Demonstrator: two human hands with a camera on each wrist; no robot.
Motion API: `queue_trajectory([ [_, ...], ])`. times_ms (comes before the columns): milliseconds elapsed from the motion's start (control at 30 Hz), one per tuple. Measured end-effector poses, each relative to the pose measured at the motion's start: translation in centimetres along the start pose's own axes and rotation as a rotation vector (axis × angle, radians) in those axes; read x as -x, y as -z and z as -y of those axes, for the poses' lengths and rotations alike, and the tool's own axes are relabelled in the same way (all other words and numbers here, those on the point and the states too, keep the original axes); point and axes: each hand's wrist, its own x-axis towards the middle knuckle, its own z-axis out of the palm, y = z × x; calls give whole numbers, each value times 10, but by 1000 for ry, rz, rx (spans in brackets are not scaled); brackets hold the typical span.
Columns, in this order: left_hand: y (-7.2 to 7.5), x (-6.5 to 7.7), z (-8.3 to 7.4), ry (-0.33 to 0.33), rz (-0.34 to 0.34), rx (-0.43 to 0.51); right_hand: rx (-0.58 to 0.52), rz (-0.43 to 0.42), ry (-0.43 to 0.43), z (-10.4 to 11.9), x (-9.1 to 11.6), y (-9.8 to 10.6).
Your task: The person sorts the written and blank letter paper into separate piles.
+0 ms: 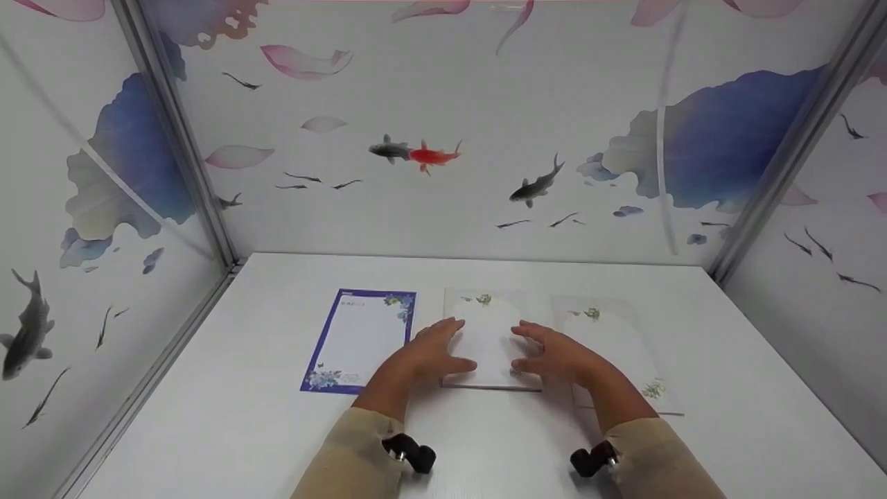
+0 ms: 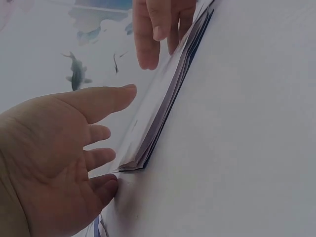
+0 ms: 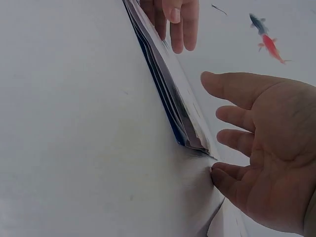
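Observation:
A stack of white paper sheets [image 1: 490, 343] with small floral prints lies in the middle of the table. My left hand [image 1: 431, 352] is at the stack's left edge, thumb and fingers spread. Opposite it, my right hand [image 1: 556, 352] is at the right edge, likewise spread. In the left wrist view the left hand [image 2: 59, 153] has its little finger close to the stack's corner, and the layered edges of the stack [image 2: 160, 116] show. From the right wrist view, the right hand [image 3: 271, 148] has its lowest finger near the corner of the stack [image 3: 170, 89], which has a dark blue bottom layer.
To the left lies a blue-bordered sheet [image 1: 367, 339] with flower prints, partly behind the left hand. On the right a second set of floral white paper [image 1: 617, 353] lies partly under the right forearm. White panels [image 1: 471, 90] with painted fish and petals enclose the white table [image 1: 229, 388].

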Motion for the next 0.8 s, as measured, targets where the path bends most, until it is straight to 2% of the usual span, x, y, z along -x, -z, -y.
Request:
queue_trajectory([
  [133, -4, 2, -2, 4, 37, -110, 107, 47, 30, 1, 0, -3],
  [333, -8, 5, -8, -22, 39, -263, 221, 48, 31, 5, 4, -9],
  [567, -9, 5, -12, -3, 14, -262, 241, 13, 7, 9, 6, -11],
  [800, -12, -1, -9, -22, -118, -205, 151, -96, -14, 9, 2, -12],
])
